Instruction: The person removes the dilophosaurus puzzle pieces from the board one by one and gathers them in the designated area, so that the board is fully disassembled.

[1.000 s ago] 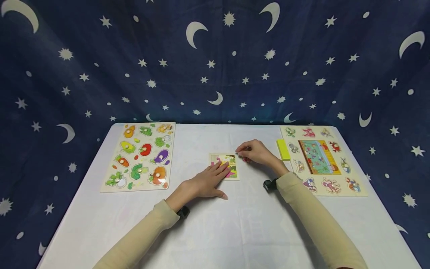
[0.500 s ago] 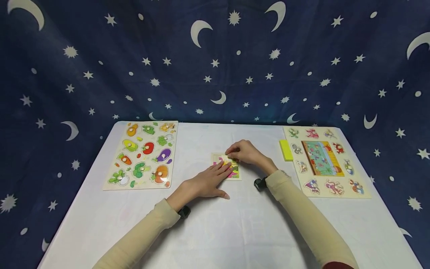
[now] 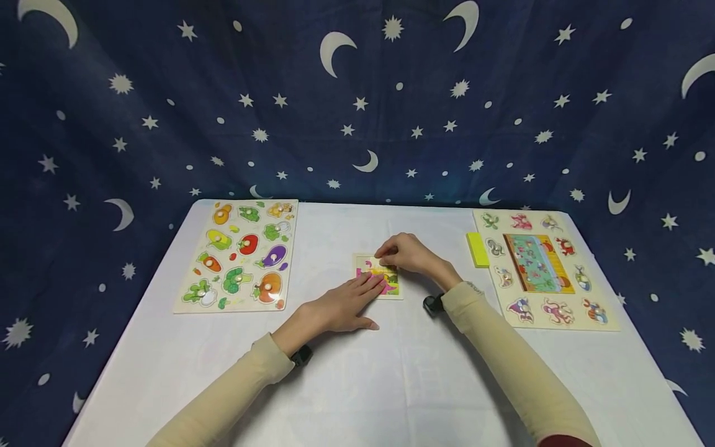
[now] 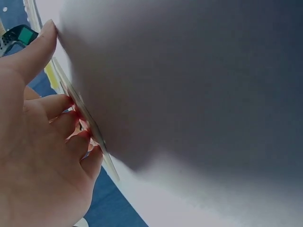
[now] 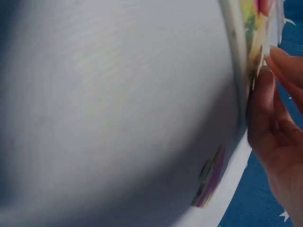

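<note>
Starry cloth (image 3: 313,139) backs the white counter (image 3: 424,372); centrally lies a square puzzle board (image 3: 400,293), edges roughly parallel to the counter's far rim. Only the right wrist view shows a loose purple-edged piece (image 5: 209,177). The left hand (image 3: 343,305) rests outstretched fingers on the board; the right hand (image 3: 412,253) curls its own at the far right corner, any pinch unclear.

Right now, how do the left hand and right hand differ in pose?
The left hand extends its fingers over the small puzzle; the right hand curls its fingers at the far right corner. The left hand's thumb stands apart; the right hand's thumb sits at its fingertips. Both have beige sleeves.
</note>
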{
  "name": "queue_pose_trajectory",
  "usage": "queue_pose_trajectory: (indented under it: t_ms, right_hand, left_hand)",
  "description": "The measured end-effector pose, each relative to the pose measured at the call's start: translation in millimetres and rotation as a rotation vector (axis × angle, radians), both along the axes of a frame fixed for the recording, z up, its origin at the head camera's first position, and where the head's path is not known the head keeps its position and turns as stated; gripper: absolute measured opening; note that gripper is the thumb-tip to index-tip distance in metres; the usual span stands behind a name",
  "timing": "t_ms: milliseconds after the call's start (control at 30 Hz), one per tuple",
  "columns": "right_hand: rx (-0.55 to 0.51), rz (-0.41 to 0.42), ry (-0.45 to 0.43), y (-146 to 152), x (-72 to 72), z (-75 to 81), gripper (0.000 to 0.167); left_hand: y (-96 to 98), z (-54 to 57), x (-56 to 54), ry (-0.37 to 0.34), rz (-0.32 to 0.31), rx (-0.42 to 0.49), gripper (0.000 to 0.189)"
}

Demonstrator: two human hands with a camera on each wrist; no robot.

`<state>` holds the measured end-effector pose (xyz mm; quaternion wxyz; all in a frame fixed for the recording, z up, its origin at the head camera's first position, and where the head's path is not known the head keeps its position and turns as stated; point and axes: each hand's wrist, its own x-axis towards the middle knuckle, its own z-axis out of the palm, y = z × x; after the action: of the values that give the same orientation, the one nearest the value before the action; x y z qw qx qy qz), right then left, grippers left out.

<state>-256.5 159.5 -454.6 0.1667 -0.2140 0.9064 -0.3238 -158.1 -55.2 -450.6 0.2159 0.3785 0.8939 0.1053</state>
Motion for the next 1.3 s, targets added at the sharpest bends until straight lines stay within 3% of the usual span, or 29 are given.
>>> queue_pose_trajectory:
  t_ms: [400, 833, 1000, 1300]
  right_hand:
    - [-0.059, -0.073, -0.094, 1.2, 1.7, 4.4, 0.017]
    - [-0.081, -0.126, -0.099, -3.8, 4.6, 3.2, 0.016]
    - [-0.064, -0.121, -0.085, -6.2, 3.9, 3.2, 0.023]
    - [-0.034, -0.083, -0.074, -7.5, 3.0, 4.2, 0.014]
  left_hand:
    - [-0.3, -1.3, 0.7, -0.006, -0.028, 0.022, 0.087]
    - [-1.1, -0.6, 0.8, -0.012, -0.028, 0.038, 0.086]
    - [-0.8, -1.4, 0.0, -0.013, -0.023, 0.028, 0.086]
    - [-1.1, -1.0, -0.7, -0.03, -0.013, 0.025, 0.086]
